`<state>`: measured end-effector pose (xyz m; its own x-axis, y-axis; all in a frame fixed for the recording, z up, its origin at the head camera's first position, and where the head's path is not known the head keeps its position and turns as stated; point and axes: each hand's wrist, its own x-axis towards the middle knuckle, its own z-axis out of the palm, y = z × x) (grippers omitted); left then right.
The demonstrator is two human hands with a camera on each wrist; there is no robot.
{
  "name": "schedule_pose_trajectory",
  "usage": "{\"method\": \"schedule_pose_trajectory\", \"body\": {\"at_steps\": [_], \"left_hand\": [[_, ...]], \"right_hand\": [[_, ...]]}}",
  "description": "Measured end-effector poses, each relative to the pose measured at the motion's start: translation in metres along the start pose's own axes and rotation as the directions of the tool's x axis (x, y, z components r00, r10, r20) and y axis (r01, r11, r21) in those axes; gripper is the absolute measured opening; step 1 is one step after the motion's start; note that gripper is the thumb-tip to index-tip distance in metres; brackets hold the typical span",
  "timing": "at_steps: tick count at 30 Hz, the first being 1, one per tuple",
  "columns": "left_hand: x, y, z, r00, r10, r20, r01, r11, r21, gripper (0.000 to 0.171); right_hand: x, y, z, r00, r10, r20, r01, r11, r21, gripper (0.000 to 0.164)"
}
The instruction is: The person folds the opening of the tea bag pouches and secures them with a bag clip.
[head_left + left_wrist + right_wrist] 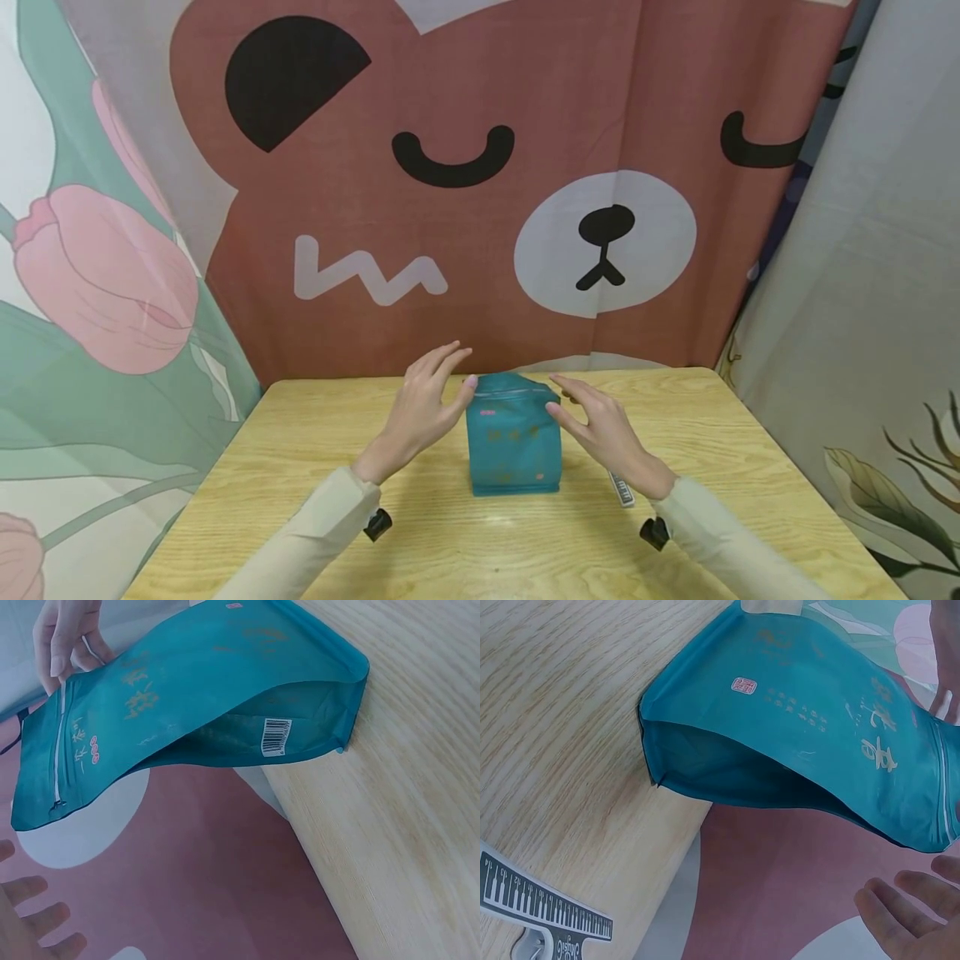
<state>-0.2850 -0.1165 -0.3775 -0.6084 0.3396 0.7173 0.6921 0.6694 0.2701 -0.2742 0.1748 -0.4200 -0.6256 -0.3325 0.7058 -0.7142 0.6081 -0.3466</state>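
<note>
A teal zip-top pouch (514, 446) with gold lettering stands upright on the wooden table, its top leaning back. Along its upper part runs a pale zip strip (59, 742); a barcode (276, 737) marks one side. My left hand (431, 392) is raised at the pouch's upper left corner, fingers extended and thumb by the edge. On the opposite side, my right hand (603, 429) has its fingers spread and its thumb tip right at the pouch's edge. Neither hand grips the pouch. Fingers of the right hand (915, 907) show below the pouch's top in the right wrist view.
A black-and-white piece with ruler-like marks (544, 900) lies on the table to the right of the pouch, partly under the right hand in the head view. Behind the wooden table (322, 467) hangs a bear-print curtain (450, 225). Patterned curtains hang on both sides.
</note>
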Motion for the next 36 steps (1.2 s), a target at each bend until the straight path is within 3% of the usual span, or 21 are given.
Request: {"method": "schedule_pose_trajectory", "body": {"at_steps": [30, 36], "left_hand": [[0.006, 0.009, 0.005, 0.998, 0.056, -0.010, -0.056, 0.998, 0.001, 0.044], [0.008, 0.013, 0.006, 0.998, 0.063, 0.014, -0.063, 0.998, 0.019, 0.042]], "right_hand": [[0.001, -0.002, 0.003, 1.000, -0.010, -0.007, 0.010, 1.000, 0.020, 0.044], [0.001, -0.002, 0.004, 1.000, -0.012, -0.007, 0.012, 1.000, 0.017, 0.044]]}}
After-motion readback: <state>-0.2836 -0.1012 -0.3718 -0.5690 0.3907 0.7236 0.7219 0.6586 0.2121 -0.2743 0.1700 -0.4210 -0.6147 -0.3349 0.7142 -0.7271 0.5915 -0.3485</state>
